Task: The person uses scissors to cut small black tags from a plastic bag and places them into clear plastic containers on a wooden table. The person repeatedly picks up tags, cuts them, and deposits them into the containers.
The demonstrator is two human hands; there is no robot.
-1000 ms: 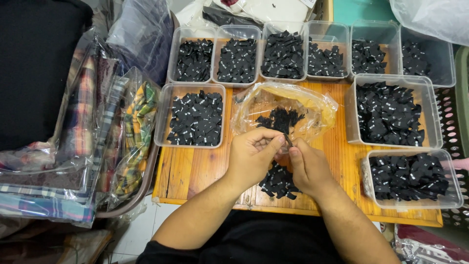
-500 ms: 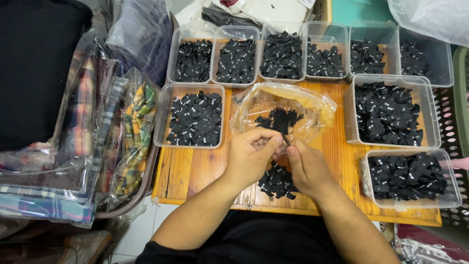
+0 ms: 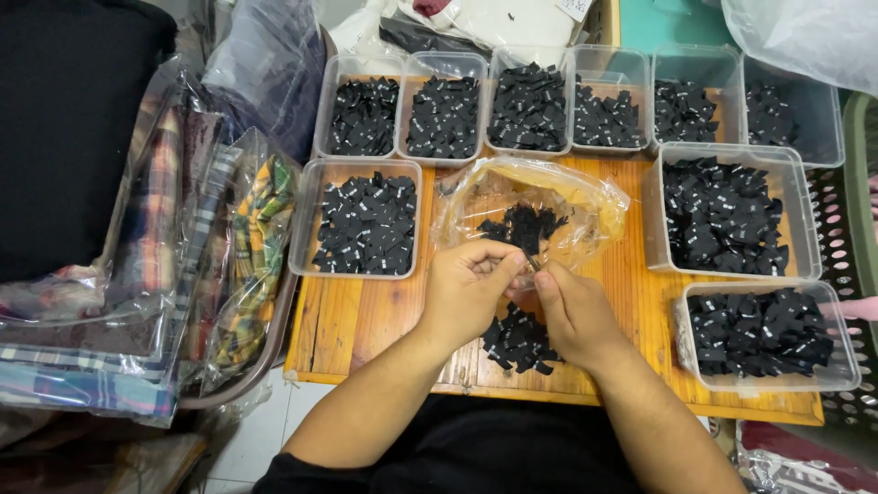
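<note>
While pinching, both hands meet, perhaps on label

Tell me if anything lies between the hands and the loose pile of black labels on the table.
Nothing visible does. Both the left hand and right hand hover just above the pile, pinching a small item together.

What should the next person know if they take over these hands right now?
Left hand and right hand: fingers meet over one small black fabric label, pinched between them above the wooden table.
Clear plastic bag: open just beyond the hands, a clump of unsorted labels inside.
Loose pile of labels: on the table under the hands.
Clear plastic tubs: nine, all part filled with black labels; the nearest left tub sits beside the left hand.
Left: the bag's clump and the loose pile are not in tubs.
</note>
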